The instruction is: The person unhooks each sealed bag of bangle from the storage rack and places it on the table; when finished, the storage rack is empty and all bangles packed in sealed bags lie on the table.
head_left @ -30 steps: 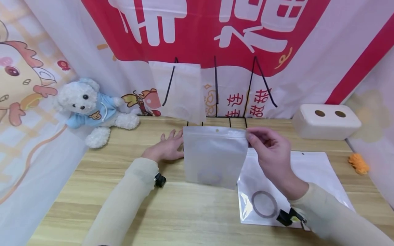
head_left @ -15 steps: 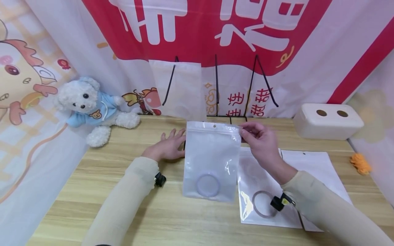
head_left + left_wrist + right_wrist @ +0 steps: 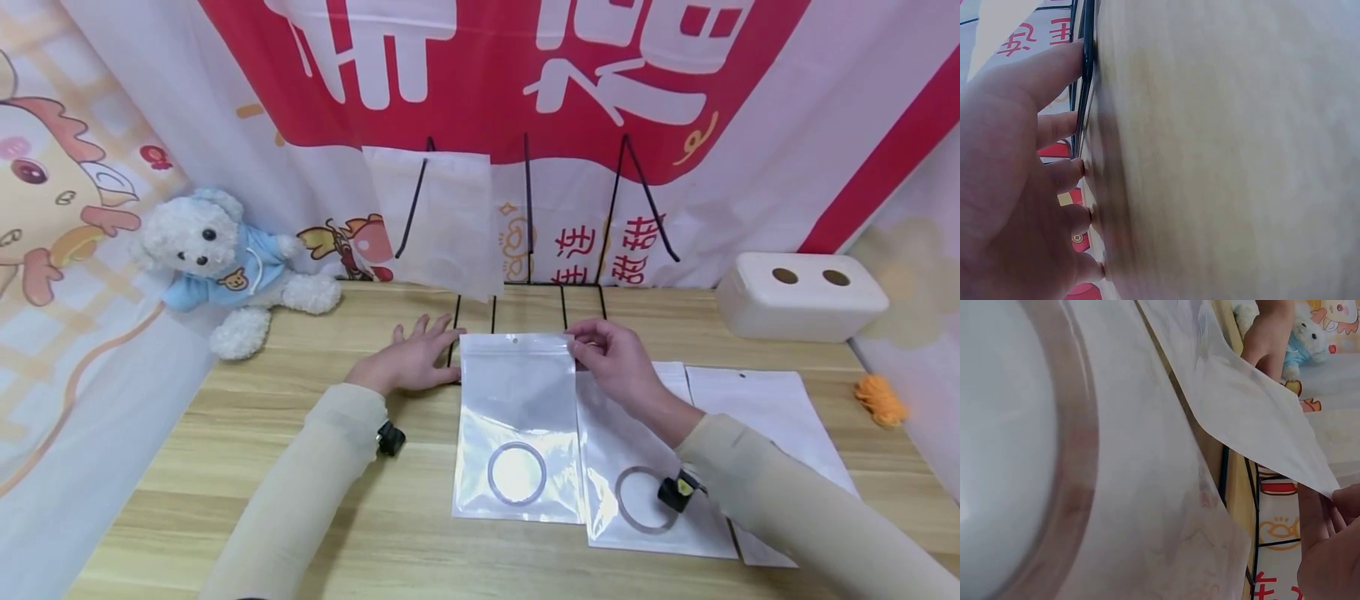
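Observation:
My right hand (image 3: 611,358) pinches the upper right corner of a clear-fronted zip bag (image 3: 517,396) with a ring printed or held near its bottom. The bag's lower part lies against the wooden table; in the right wrist view its top corner (image 3: 1260,419) is lifted. My left hand (image 3: 408,358) rests on the table with fingers spread, its thumb and forefinger touching the black wire rack (image 3: 1087,69). Another white bag (image 3: 450,217) hangs on the rack's left hook. Beside the held bag lies a second ringed bag (image 3: 622,450), partly under my right forearm.
A further white bag (image 3: 765,417) lies at the right. Behind it stand a white box with two holes (image 3: 806,296) and an orange yarn bundle (image 3: 877,400). A white plush bear (image 3: 225,262) sits at the back left, before the printed cloth backdrop (image 3: 480,75).
My right hand has brought the zip bag down and turned it face up, its lower part now against the table. The left hand stays in place at the rack.

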Demonstrator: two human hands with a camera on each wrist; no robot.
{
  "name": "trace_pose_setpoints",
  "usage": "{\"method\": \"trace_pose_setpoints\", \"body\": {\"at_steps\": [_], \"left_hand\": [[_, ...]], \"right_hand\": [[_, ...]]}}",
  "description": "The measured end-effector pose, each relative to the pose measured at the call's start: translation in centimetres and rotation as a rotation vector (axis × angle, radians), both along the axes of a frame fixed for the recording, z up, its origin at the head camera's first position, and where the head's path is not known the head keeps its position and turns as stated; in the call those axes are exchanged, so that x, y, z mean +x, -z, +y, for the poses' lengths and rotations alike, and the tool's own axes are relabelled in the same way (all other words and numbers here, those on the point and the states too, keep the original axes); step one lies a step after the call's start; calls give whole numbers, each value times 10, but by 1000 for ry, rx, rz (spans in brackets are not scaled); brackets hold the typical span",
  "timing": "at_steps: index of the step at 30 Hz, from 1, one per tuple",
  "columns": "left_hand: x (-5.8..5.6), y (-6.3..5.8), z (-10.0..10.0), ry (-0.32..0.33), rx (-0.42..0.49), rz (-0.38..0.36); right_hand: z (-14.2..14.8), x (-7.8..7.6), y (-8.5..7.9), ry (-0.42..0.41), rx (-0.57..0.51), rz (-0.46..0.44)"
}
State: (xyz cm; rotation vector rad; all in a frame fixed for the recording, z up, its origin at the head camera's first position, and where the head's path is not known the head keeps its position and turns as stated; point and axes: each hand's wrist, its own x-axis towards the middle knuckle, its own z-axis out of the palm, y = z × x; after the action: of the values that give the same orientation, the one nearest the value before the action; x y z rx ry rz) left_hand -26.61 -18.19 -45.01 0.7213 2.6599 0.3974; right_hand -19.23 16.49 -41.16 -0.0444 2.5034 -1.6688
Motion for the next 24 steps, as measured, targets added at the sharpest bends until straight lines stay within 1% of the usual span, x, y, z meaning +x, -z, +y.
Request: {"method": "trace_pose_setpoints", "body": {"at_steps": [1, 4, 5, 6, 8, 12, 13, 16, 21, 24], "left_hand": [[-3, 6, -2, 3, 11, 9], [-4, 7, -2, 4, 11, 1], [-1, 1, 0, -1, 6, -12], [-3, 5, -2, 4, 17, -8], [4, -6, 1, -6, 7, -29], [6, -9, 2, -7, -27, -17], [9, -13, 4, -12, -45, -22], [8, -12, 4, -9, -47, -28], [4, -9, 1, -14, 3, -70], [0, -2, -1, -10, 9, -63]], "right_hand": [[0, -1, 1, -5, 11, -2], [1, -2, 3, -29, 72, -3], [1, -3, 4, -41, 96, -1], [2, -4, 5, -53, 121, -1], [3, -6, 8, -74, 176, 8], [5, -11, 14, -120, 266, 63], [5, -12, 15, -130, 292, 81], [5, -15, 19, -165, 369, 136], [5, -19, 24, -210, 455, 200], [5, -21, 25, -233, 484, 218]]}}
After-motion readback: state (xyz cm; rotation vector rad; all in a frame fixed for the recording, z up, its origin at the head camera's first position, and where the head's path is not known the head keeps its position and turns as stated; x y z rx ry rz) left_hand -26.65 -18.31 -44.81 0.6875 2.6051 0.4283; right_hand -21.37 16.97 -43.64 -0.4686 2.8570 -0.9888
